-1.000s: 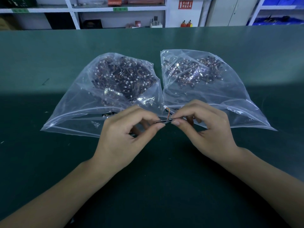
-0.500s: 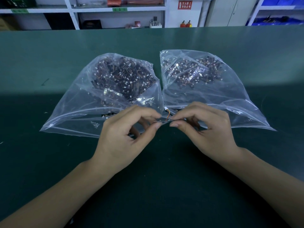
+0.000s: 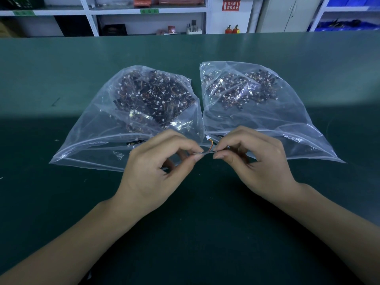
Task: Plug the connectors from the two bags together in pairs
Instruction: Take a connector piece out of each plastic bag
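Little has moved; left hand [image 3: 152,171] and right hand [image 3: 257,161] pinch connector strip [image 3: 205,153], apparently lying left-right.

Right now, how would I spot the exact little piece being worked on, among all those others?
Find the two clear bags lying side by side on the green table. In front of where they meet, the left hand and right hand pinch one thin dark piece between them. Unlike the bagged heaps, it is out in the open, with orange wires curling up to a white plug.
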`<state>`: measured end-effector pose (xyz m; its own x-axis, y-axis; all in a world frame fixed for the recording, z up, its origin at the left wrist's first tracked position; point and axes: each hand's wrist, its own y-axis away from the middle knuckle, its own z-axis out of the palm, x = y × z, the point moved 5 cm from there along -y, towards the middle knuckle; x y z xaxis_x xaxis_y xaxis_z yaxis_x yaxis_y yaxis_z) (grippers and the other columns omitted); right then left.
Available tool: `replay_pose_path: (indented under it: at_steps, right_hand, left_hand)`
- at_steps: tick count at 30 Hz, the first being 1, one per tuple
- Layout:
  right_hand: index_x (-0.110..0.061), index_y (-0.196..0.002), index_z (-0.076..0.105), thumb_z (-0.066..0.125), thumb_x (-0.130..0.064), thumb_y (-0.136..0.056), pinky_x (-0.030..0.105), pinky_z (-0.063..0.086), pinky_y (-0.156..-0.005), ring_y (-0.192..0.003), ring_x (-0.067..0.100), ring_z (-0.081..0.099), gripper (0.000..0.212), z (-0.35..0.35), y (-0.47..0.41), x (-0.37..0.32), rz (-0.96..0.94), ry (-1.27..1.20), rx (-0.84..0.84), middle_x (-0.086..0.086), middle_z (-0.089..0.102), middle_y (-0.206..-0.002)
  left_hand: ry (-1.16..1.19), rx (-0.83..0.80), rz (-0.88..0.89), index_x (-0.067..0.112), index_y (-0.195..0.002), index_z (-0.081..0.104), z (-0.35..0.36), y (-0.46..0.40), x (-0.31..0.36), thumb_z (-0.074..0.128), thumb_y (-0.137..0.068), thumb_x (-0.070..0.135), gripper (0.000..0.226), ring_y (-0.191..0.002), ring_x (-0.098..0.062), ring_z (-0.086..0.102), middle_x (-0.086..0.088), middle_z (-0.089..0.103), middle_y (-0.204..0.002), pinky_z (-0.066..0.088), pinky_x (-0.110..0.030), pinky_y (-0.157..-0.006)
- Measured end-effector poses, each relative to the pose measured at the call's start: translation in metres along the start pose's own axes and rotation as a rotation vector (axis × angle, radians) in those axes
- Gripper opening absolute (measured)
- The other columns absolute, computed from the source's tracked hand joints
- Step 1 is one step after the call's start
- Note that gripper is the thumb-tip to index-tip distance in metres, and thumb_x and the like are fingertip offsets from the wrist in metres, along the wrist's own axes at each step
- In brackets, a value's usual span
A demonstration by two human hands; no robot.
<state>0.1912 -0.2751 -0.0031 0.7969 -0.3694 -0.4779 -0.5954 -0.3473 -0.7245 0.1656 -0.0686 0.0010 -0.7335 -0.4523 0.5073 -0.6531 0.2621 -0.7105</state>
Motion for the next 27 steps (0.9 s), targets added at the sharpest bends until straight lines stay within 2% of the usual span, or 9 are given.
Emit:
replay_pose_path:
  at_steps: [12,16,18,22,27]
  right_hand:
    - [-0.006,-0.093,0.075,0.074,-0.014,-0.098,0.021,0.047,-0.065,-0.071,0.009,0.057,0.010,0.000,0.000,0.002,0.002,-0.005,-0.016,-0.001,0.070,-0.086]
    - [-0.008,-0.094,0.074,0.073,-0.018,-0.101,0.027,0.047,-0.062,-0.070,0.017,0.058,0.012,0.002,0.001,0.004,0.005,-0.003,-0.043,0.000,0.070,-0.088]
    - [-0.009,-0.096,0.074,0.071,-0.020,-0.102,0.031,0.047,-0.061,-0.070,0.020,0.059,0.013,0.002,0.001,0.006,0.004,0.013,-0.065,-0.001,0.068,-0.089]
    - [-0.012,-0.100,0.075,0.068,-0.021,-0.105,0.039,0.052,-0.063,-0.075,0.017,0.062,0.013,-0.007,-0.002,0.017,-0.028,0.190,-0.102,-0.005,0.069,-0.093]
    - [-0.014,-0.096,0.074,0.071,-0.025,-0.103,0.036,0.057,-0.066,-0.074,0.012,0.064,0.013,-0.025,-0.006,0.034,0.065,0.288,0.007,-0.008,0.070,-0.089]
  left_hand:
    - [-0.015,-0.011,-0.007,0.009,-0.099,0.077,0.002,0.001,0.001,0.076,-0.097,0.008,0.002,-0.084,-0.010,0.069,0.007,0.068,-0.096,0.052,-0.029,-0.057]
    - [-0.011,-0.018,0.004,0.009,-0.100,0.078,0.001,0.001,-0.002,0.077,-0.098,0.010,0.003,-0.084,-0.011,0.069,0.005,0.068,-0.097,0.052,-0.030,-0.057]
    - [-0.027,-0.033,0.002,0.012,-0.104,0.078,0.002,0.002,-0.004,0.077,-0.098,0.015,0.006,-0.085,-0.010,0.070,0.008,0.069,-0.098,0.053,-0.027,-0.058]
    - [-0.029,-0.045,-0.059,0.031,-0.128,0.070,0.002,0.005,-0.008,0.075,-0.099,0.035,0.029,-0.090,-0.011,0.074,0.016,0.072,-0.105,0.059,-0.026,-0.061]
    - [-0.014,-0.051,-0.052,0.028,-0.128,0.071,0.001,0.004,-0.005,0.070,-0.103,0.035,0.026,-0.092,-0.013,0.074,0.015,0.073,-0.104,0.058,-0.024,-0.063]
